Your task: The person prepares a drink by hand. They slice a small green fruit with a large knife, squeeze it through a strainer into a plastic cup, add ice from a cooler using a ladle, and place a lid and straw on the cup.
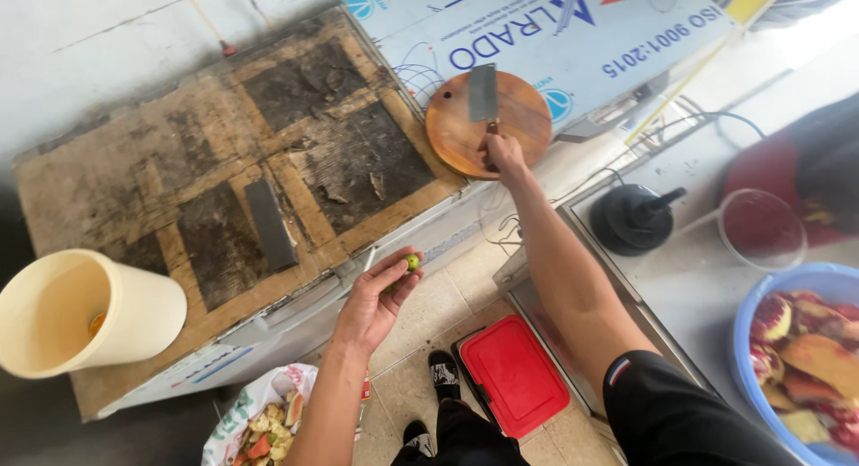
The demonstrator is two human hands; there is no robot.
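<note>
From the head view, a small green fruit [412,262] is pinched in the fingers of the left hand [376,300], near, over the floor. The right hand [503,151] is closed on a cleaver [483,95] lying on the round board [456,131], far right. Nothing has been cut on the board yet; peels are seen in a bag [259,421], near left.

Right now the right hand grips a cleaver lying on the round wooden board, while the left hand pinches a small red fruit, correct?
Not quite. In the head view the fruit in the left hand is green, not red. The right hand does grip the cleaver on the round wooden board.
</note>
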